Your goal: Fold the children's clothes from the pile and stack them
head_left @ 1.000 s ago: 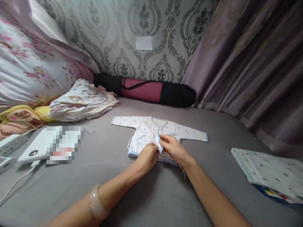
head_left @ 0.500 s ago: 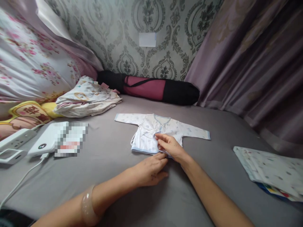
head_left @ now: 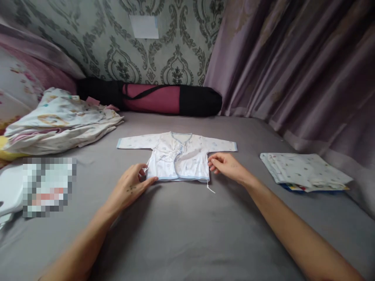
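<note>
A white baby shirt [head_left: 190,162] with pale blue trim and a wrap front lies flat on the grey sheet, both sleeves spread out sideways. My left hand [head_left: 130,186] rests at its lower left corner. The thumb touches the hem while the fingers, set apart from it, curl beside the left side tie. At the right side edge is my right hand [head_left: 227,166], its fingers bent and pressed together at the fabric. A thin white tie [head_left: 211,189] hangs out below the lower right corner.
Folded patterned cloth [head_left: 304,169] lies to the right. Crumpled printed cloth [head_left: 64,121] and a white device [head_left: 11,187] beside a blurred-out item [head_left: 48,187] are on the left. A black and maroon long bag [head_left: 155,99] lies along the wall, near a purple curtain [head_left: 263,58].
My hands have separated from the shirt's lower middle to its two sides. The front panel's blue curved edge now shows, with the shirt lying smoother. The view has turned right.
</note>
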A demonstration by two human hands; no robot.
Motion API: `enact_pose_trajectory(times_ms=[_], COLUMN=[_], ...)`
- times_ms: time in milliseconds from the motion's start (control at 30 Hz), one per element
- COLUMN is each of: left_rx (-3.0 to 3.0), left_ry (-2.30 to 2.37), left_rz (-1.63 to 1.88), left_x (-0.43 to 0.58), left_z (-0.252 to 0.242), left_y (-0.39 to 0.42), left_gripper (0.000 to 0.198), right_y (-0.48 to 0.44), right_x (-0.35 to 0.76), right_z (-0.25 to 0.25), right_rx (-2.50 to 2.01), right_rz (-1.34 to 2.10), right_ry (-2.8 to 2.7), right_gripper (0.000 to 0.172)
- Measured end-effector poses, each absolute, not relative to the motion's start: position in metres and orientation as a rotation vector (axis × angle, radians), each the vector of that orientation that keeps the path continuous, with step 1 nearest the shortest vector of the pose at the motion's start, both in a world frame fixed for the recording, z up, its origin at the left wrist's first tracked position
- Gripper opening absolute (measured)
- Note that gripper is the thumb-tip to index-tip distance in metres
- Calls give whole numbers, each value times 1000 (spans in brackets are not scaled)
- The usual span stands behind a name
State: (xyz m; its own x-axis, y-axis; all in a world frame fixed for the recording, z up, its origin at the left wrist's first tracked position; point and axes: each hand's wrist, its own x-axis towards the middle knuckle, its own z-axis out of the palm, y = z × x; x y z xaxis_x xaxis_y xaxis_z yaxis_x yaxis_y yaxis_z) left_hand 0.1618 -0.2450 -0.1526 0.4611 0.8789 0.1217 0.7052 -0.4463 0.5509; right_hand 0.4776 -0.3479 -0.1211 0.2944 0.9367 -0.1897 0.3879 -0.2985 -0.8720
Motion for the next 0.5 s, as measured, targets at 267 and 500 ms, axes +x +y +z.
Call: enact_pose_trajectory(times_ms=[267,500], left_rx=[2250,2216], left_ry=[1275,1366], left_rz=[489,569], left_x=[162,170], left_z=[-162,-167], left_y=[-248,-254], left_gripper=[40,31], right_y=[-383,-384], right_x=[448,420], right_z=[-147,-145], right_rx=[-2184,-2456], right_rz=[471,166], right_ry=[-1636,-1646], right_gripper=[49,47])
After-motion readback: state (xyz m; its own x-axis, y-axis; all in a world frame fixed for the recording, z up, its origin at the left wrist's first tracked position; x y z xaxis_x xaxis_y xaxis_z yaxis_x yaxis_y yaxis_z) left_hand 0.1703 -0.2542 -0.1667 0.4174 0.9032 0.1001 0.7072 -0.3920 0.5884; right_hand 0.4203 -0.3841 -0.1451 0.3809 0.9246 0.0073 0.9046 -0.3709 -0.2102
